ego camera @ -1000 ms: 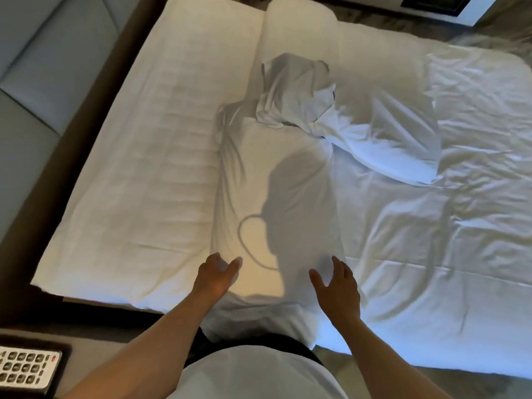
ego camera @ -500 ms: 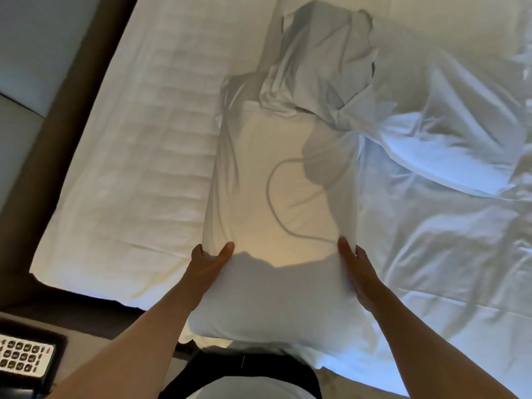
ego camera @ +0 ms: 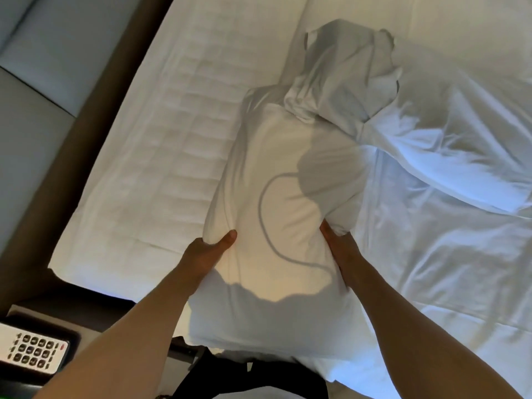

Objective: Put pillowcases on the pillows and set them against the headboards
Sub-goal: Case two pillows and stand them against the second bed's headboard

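A long white pillow (ego camera: 288,203) in its case lies lengthwise in front of me on the bed. My left hand (ego camera: 207,251) grips its left edge, thumb on top. My right hand (ego camera: 336,243) presses into its right edge, fingers wrapped under. A crumpled white pillowcase (ego camera: 342,82) lies bunched over the pillow's far end. Another white pillow (ego camera: 449,145) lies slanted to the right of it. The padded grey headboard (ego camera: 37,82) runs along the left side.
A flat quilted white pillow or pad (ego camera: 161,156) lies along the left of the bed next to the brown bed frame (ego camera: 86,133). A telephone keypad (ego camera: 31,352) sits on the nightstand at bottom left. Rumpled white sheet (ego camera: 446,283) covers the right.
Both hands went from resting open on the pillow's near end to gripping its two sides farther up. The pillow's near end has lifted toward me and my view has moved closer.
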